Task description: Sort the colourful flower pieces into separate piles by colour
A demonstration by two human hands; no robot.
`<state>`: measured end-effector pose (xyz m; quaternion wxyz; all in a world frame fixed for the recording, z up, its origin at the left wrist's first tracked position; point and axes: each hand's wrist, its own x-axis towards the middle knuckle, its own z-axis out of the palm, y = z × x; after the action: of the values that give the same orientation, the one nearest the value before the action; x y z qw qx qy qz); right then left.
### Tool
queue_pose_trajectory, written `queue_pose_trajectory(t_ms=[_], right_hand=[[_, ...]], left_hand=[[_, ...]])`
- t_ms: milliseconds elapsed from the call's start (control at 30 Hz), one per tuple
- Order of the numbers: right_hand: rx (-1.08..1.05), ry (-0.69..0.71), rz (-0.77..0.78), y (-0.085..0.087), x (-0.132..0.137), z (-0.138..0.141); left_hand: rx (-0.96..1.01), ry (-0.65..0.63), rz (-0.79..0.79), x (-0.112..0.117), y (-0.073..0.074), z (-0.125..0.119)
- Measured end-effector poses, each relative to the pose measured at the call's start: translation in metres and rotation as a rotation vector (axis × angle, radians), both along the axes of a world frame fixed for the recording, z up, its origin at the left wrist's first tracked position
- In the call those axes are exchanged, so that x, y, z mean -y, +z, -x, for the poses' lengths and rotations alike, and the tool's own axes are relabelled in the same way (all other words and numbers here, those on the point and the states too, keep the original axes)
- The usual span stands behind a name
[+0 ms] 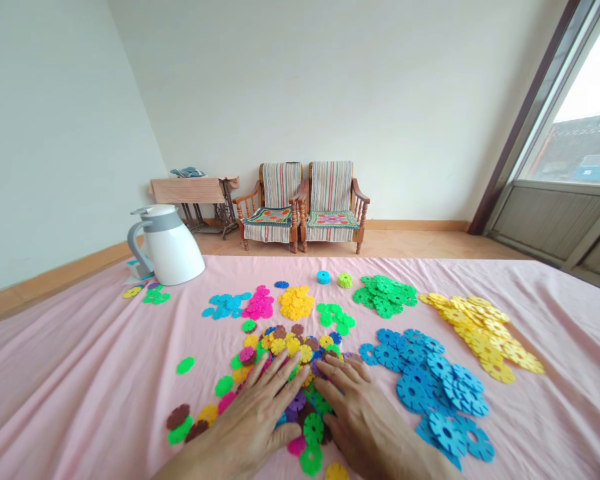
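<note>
Both my hands lie palm down on a pile of mixed small notched plastic discs (313, 427) in green, yellow, pink, brown, purple and blue. My left hand (263, 413) has its fingers spread and resting on the discs. Beside it, my right hand (357, 410) is laid flat, fingers slightly apart, at the pile's right side. Neither hand grips a disc; what lies under the palms is hidden. Right of my right hand spreads a heap of larger blue discs (430, 373). A few loose discs, such as a green disc (185, 365), lie left of the pile.
Sorted heaps stand farther back: light blue discs (226, 305), pink discs (258, 303), small yellow discs (297, 303), green discs (385, 295) and large yellow discs (485, 333). A white jug (175, 250) stands at the far left of the pink cloth (105, 360). Two wooden chairs (331, 200) are beyond.
</note>
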<state>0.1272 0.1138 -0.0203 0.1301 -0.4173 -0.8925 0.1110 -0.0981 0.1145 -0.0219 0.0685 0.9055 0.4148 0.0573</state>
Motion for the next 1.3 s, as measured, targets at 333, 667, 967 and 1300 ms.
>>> queue_pose_trajectory(t_ms=[333,667,967,1300], right_hand=[[-0.025,-0.078,0.007,0.027,0.002,-0.009],[-0.158,-0.105,0.0,0.022,-0.034,0.044],[-0.166,-0.013,-0.01,0.014,-0.051,0.062],[-0.165,-0.07,0.095,0.016,-0.042,0.045]], left_hand=[[0.406,0.328,-0.169,-0.032,0.011,0.028],[0.667,0.578,-0.269,-0.038,-0.022,0.061],[0.574,0.474,-0.333,-0.026,-0.024,0.069],[0.434,0.215,-0.127,-0.016,-0.008,0.046]])
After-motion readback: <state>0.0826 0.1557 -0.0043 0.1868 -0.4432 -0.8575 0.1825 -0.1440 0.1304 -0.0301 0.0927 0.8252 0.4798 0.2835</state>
